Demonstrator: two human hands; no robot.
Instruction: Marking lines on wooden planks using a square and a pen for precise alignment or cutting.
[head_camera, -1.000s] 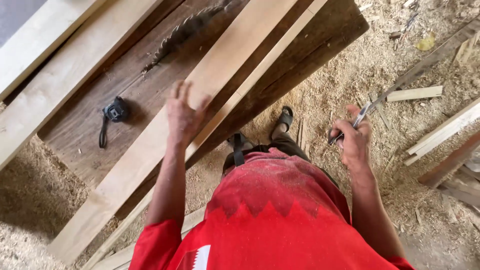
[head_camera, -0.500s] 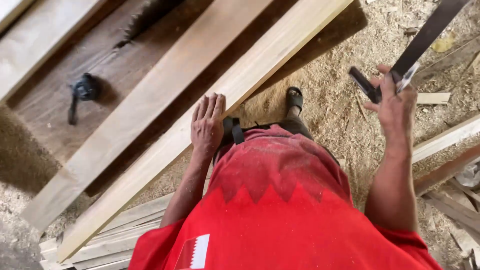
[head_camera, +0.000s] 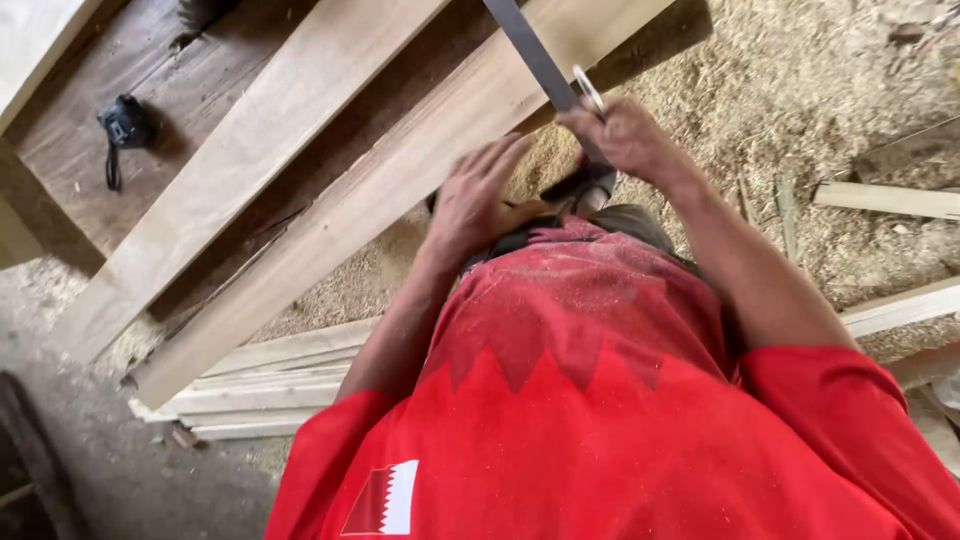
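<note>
Head view shows a black tape measure (head_camera: 122, 125) on the dark table (head_camera: 200, 95), two pale boards (head_camera: 330, 215) slanting across it, the left hand (head_camera: 478, 200) spread beside the nearer board's edge, and the right hand (head_camera: 625, 140) pinching a metal square (head_camera: 535, 55) over that board.

Two pale planks (head_camera: 300, 150) span bench; dark gap between them open; tape measure (head_camera: 124, 125) blocks far corner.

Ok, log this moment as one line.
right hand: grip on metal square and pencil, over near plank | left hand: open at plank edge | tape measure: on bench, untouched
</note>
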